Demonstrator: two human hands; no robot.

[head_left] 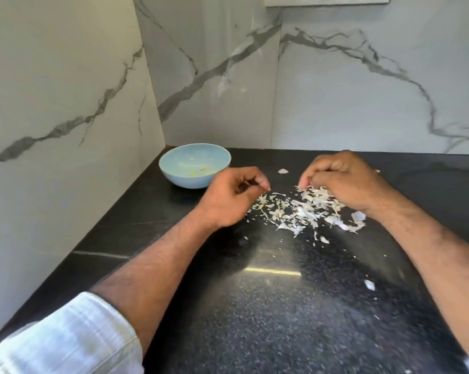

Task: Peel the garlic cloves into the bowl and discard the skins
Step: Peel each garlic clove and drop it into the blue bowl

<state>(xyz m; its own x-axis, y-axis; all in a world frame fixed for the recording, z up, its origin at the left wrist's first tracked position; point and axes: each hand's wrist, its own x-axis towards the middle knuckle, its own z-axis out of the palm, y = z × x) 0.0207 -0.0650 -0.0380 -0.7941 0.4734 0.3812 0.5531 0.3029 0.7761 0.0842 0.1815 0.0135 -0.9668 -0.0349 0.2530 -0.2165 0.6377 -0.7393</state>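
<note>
The skins [300, 209] lie in a band running left to right on the tabletop [268, 306]; the right hand [341, 179] curls on them, and the left hand [233, 195] is loosely curled and holds nothing.

A pale blue bowl [195, 166] is set upright at the worktop's far left corner, with a few yellowish peeled garlic bits [202, 168] inside; papery white skins [295, 211] are scattered in a loose heap to its right
</note>
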